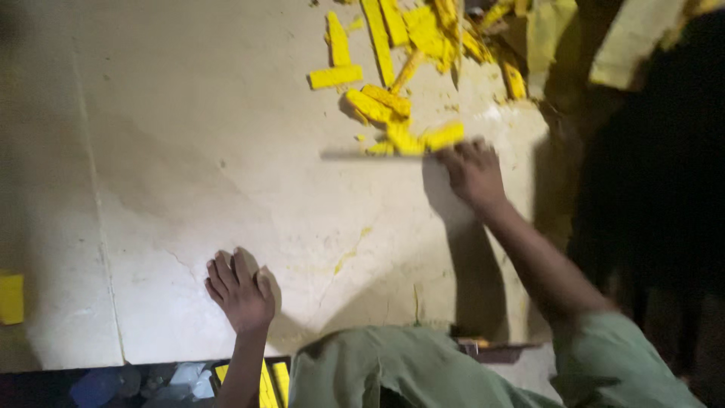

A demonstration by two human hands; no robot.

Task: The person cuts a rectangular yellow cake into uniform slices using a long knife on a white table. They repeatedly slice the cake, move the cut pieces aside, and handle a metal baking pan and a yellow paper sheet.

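Note:
My right hand is closed round the handle end of a long flat blade, which lies blurred across the pale stone floor and reaches left. The blade sits against a heap of yellow bar-shaped pieces that spreads toward the top of the view. My left hand rests flat on the floor near me, fingers spread, holding nothing.
The pale floor has a seam running down its left side. A yellow block sits at the left edge. More yellow bars and crumpled plastic lie in a dark tray by my left arm. Dark shadow fills the right side.

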